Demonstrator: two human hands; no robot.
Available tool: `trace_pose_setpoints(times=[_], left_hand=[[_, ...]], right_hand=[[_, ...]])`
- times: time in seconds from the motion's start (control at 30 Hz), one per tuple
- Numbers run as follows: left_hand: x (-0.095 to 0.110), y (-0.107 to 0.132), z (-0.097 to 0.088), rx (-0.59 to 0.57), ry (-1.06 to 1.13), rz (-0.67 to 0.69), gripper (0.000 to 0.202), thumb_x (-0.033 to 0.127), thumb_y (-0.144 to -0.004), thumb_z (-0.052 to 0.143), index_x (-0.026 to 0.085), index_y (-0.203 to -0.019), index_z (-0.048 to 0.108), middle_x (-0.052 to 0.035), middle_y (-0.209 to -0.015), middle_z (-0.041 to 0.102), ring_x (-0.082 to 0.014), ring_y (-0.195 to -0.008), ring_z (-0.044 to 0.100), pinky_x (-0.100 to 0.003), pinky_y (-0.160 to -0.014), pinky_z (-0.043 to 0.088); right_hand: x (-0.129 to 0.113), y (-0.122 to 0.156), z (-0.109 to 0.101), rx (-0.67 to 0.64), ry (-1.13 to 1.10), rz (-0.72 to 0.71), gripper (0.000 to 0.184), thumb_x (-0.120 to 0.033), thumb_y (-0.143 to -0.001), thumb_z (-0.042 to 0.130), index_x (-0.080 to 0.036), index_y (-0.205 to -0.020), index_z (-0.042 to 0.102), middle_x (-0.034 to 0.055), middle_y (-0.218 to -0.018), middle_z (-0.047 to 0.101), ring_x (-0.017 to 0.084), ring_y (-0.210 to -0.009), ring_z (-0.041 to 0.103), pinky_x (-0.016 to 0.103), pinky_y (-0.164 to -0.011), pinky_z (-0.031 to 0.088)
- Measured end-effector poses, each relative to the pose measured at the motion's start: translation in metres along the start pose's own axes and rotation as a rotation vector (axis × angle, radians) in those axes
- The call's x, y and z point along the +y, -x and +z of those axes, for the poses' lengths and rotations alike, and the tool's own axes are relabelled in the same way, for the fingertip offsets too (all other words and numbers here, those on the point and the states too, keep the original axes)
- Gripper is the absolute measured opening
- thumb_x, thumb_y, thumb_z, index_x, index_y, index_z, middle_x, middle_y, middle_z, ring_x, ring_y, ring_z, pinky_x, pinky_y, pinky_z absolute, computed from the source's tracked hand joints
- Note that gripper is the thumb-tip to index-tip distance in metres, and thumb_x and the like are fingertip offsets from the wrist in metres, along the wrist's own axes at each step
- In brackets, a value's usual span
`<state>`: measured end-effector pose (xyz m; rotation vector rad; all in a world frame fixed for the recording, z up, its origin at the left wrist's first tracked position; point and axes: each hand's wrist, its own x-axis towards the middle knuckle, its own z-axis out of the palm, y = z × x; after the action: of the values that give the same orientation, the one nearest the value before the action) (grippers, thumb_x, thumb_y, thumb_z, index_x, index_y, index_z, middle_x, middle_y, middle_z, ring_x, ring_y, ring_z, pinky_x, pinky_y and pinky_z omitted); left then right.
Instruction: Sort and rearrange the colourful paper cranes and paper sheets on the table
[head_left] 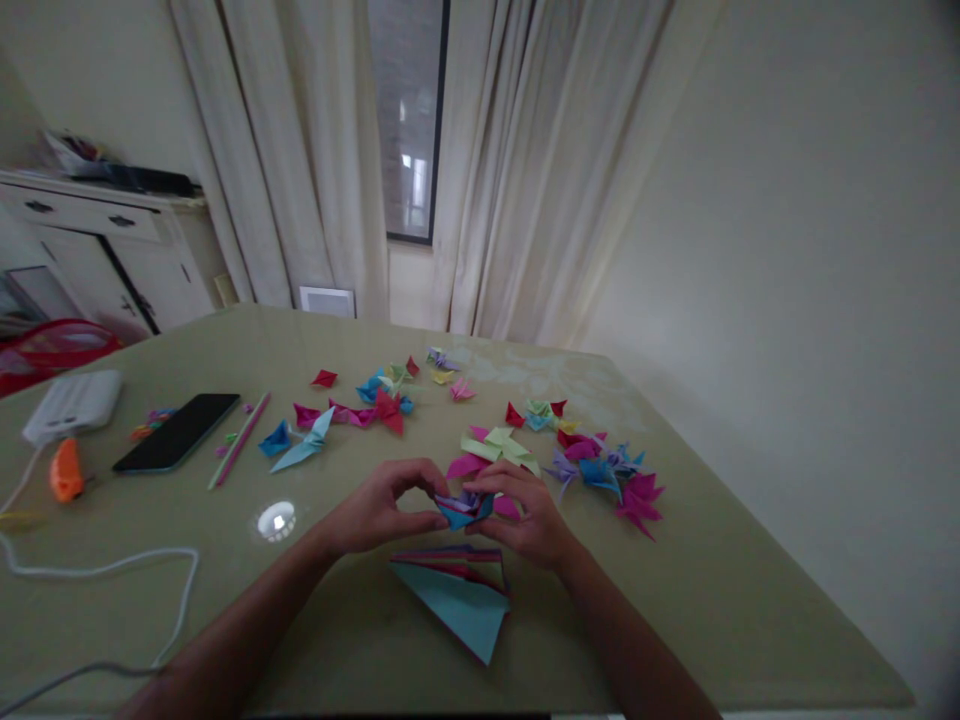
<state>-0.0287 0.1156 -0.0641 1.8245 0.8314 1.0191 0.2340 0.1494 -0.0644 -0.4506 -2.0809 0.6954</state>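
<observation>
Between my two hands is a small folded paper boat, blue outside with purple and dark red showing inside. My left hand pinches its left end between thumb and fingers. At the other end, the fingers of my right hand grip its right side. Below the hands lies a larger folded paper piece, light blue with pink and dark layers along its upper edge. Just beyond my right hand rests a pale green and magenta paper flower, partly covered by the fingers.
Folded paper pieces lie to the right, with more origami farther back. On the left are a black phone, two thin sticks, an orange object, a white device and a white cable.
</observation>
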Motion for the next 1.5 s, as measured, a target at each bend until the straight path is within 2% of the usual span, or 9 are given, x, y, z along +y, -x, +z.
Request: trace_pose_setpoints(times=[0.13, 0.27, 0.37, 0.67, 0.87, 1.0, 1.23, 1.37, 1.5], left_hand=[[0.003, -0.002, 0.001, -0.077, -0.039, 0.077, 0.025, 0.033, -0.088, 0.083, 0.019, -0.107, 0.073, -0.0087, -0.107, 0.074, -0.0213, -0.103, 0.070, -0.033, -0.095, 0.053], [0.002, -0.004, 0.006, -0.062, -0.100, 0.144, 0.018, 0.033, -0.089, 0.083, 0.019, -0.096, 0.074, -0.0086, -0.106, 0.072, -0.0201, -0.101, 0.069, -0.030, -0.090, 0.053], [-0.001, -0.005, 0.007, -0.051, -0.122, 0.167, 0.014, 0.031, -0.094, 0.077, 0.018, -0.091, 0.074, -0.0074, -0.103, 0.071, -0.0175, -0.097, 0.069, -0.027, -0.087, 0.052], [-0.003, -0.005, 0.019, 0.005, -0.258, 0.213, 0.008, 0.028, -0.097, 0.073, 0.020, -0.096, 0.075, -0.0070, -0.109, 0.068, -0.0180, -0.102, 0.068, -0.028, -0.090, 0.052], [-0.001, -0.004, 0.016, 0.037, -0.084, 0.213, 0.010, 0.029, -0.101, 0.066, 0.020, -0.101, 0.070, -0.0083, -0.112, 0.068, -0.0195, -0.105, 0.068, -0.031, -0.093, 0.052], [0.003, -0.005, 0.021, 0.008, -0.088, 0.216, 0.012, 0.030, -0.095, 0.076, 0.021, -0.102, 0.072, -0.0087, -0.117, 0.070, -0.0221, -0.111, 0.068, -0.033, -0.098, 0.051], [0.000, -0.007, 0.028, 0.023, -0.067, 0.212, 0.012, 0.032, -0.099, 0.070, 0.022, -0.103, 0.076, -0.0094, -0.120, 0.069, -0.0226, -0.113, 0.066, -0.034, -0.099, 0.050], [-0.003, -0.007, 0.027, 0.124, -0.094, 0.198, 0.016, 0.038, -0.094, 0.076, 0.022, -0.096, 0.076, -0.0070, -0.107, 0.069, -0.0214, -0.104, 0.066, -0.032, -0.092, 0.049], [-0.006, -0.007, 0.027, 0.118, -0.116, 0.224, 0.018, 0.040, -0.095, 0.075, 0.022, -0.092, 0.077, -0.0047, -0.096, 0.070, -0.0197, -0.096, 0.065, -0.031, -0.087, 0.048]], right_hand=[[0.003, 0.001, 0.001, -0.001, 0.014, -0.026, 0.045, -0.038, -0.082, 0.090, -0.025, -0.123, 0.075, 0.0082, -0.110, 0.077, 0.023, -0.102, 0.073, 0.035, -0.093, 0.058], [0.007, 0.003, 0.004, -0.006, 0.042, -0.041, 0.047, -0.039, -0.085, 0.088, -0.023, -0.125, 0.070, 0.0083, -0.108, 0.076, 0.022, -0.096, 0.073, 0.033, -0.085, 0.059], [0.008, 0.004, 0.006, 0.001, 0.067, -0.046, 0.043, -0.041, -0.084, 0.088, -0.023, -0.119, 0.071, 0.0079, -0.104, 0.076, 0.022, -0.094, 0.073, 0.033, -0.081, 0.059], [0.009, 0.004, 0.008, 0.006, 0.099, -0.061, 0.021, -0.031, -0.090, 0.083, -0.024, -0.105, 0.069, 0.0074, -0.103, 0.072, 0.023, -0.099, 0.069, 0.035, -0.086, 0.057], [-0.001, 0.000, 0.004, 0.029, -0.079, -0.009, 0.041, -0.034, -0.078, 0.093, -0.023, -0.108, 0.068, 0.0078, -0.113, 0.069, 0.024, -0.107, 0.066, 0.036, -0.093, 0.053], [-0.003, 0.001, 0.003, 0.057, -0.127, 0.034, 0.032, -0.035, -0.077, 0.094, -0.022, -0.093, 0.070, 0.0056, -0.106, 0.068, 0.021, -0.099, 0.066, 0.033, -0.087, 0.052], [-0.006, 0.000, 0.009, 0.072, -0.137, 0.061, 0.026, -0.036, -0.078, 0.093, -0.022, -0.088, 0.075, 0.0040, -0.101, 0.067, 0.019, -0.095, 0.066, 0.031, -0.085, 0.053], [-0.005, -0.001, 0.009, 0.101, -0.093, 0.075, 0.022, -0.039, -0.082, 0.090, -0.023, -0.089, 0.077, 0.0049, -0.103, 0.067, 0.020, -0.096, 0.066, 0.032, -0.085, 0.054], [-0.001, 0.002, 0.012, 0.084, -0.148, 0.100, 0.024, -0.039, -0.083, 0.090, -0.022, -0.084, 0.073, 0.0029, -0.091, 0.069, 0.018, -0.084, 0.066, 0.031, -0.077, 0.052]])
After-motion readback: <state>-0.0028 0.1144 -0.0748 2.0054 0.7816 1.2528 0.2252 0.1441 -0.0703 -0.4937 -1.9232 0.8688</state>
